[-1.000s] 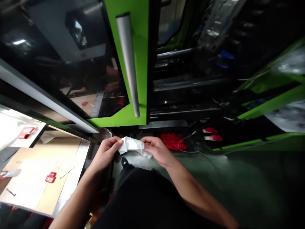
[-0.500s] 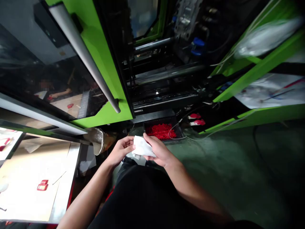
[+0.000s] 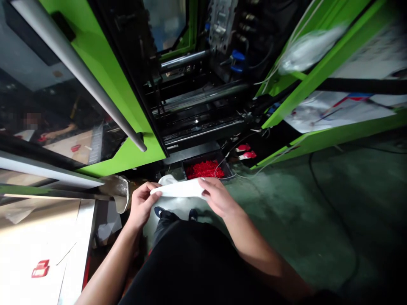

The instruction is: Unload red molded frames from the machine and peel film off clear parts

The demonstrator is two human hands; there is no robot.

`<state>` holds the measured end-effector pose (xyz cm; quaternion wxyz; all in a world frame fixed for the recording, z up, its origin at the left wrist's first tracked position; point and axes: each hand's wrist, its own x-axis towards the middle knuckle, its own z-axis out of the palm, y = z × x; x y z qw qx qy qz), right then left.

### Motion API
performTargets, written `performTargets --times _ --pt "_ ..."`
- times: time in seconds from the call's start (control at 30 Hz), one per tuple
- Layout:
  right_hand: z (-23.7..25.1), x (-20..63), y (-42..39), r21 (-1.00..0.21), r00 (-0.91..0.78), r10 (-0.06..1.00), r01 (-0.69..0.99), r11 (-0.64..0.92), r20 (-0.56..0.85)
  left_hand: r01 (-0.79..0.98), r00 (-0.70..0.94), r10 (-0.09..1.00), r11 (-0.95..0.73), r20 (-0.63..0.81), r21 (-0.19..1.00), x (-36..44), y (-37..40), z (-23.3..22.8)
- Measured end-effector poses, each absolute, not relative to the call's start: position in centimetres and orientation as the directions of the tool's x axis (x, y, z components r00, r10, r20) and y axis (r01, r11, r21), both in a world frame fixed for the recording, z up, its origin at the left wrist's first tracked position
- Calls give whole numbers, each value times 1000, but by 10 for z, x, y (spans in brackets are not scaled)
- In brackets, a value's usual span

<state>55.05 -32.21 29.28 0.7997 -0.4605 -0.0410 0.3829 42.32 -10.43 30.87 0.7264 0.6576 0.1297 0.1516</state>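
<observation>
A thin white cloth [image 3: 182, 189] is stretched nearly level between my two hands, in front of my body. My left hand [image 3: 141, 204] pinches its left end between thumb and fingers. At the other end, my right hand [image 3: 219, 197] grips it with the thumb on top. A loose rounded part of the same white material bulges up behind it, near my left fingers. Whether it is a folded wipe or a glove, I cannot tell.
Ahead stands a green machine with a door handle [image 3: 85, 80] and dark metal bars. Below lies a black bin [image 3: 227, 168] of red plastic pieces [image 3: 205, 169]. At left, a worktable [image 3: 19, 241] bears a red part [image 3: 40, 268]. A cable [image 3: 333, 220] runs across the floor at right.
My hands have moved apart, and the white cloth, bunched before, is now drawn out long between them. The view has shifted to the right.
</observation>
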Motion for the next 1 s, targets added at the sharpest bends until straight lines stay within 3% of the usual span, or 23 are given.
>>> performTargets --times 0.1,0.2,0.33,0.4,0.53,0.6,0.7,0.8,0.9,1.0 --pt "289 543 -311 -618 660 707 -673 406 -254 -34 888 453 224 -74 974 421 -121 306" --pt "288 535 -301 -659 583 798 -662 357 -154 -52 850 496 417 -179 907 423 -135 305" --pt "295 528 -297 -715 609 756 -638 287 -239 -43 848 472 516 -242 855 417 -131 308" --pt "300 528 -298 -718 599 760 -642 269 -251 45 873 367 594 -321 803 413 -124 308" --pt "311 533 -302 -759 548 810 -613 219 -208 390 893 -62 600 -446 698 413 -122 307" --pt "316 540 -309 -788 545 815 -582 199 -197 429 889 -107 538 -446 726 414 -125 311" --pt "319 548 -323 -764 470 862 -621 172 -188 285 922 67 549 -381 786 414 -129 327" --pt "310 544 -325 -631 487 856 -722 284 -172 100 925 251 562 -284 821 413 -132 344" --pt "291 525 -308 -468 554 793 -787 401 -253 55 911 319 538 -263 841 416 -133 346" --pt "276 509 -287 -455 502 830 -814 360 -242 69 892 346 533 -292 843 419 -130 333"
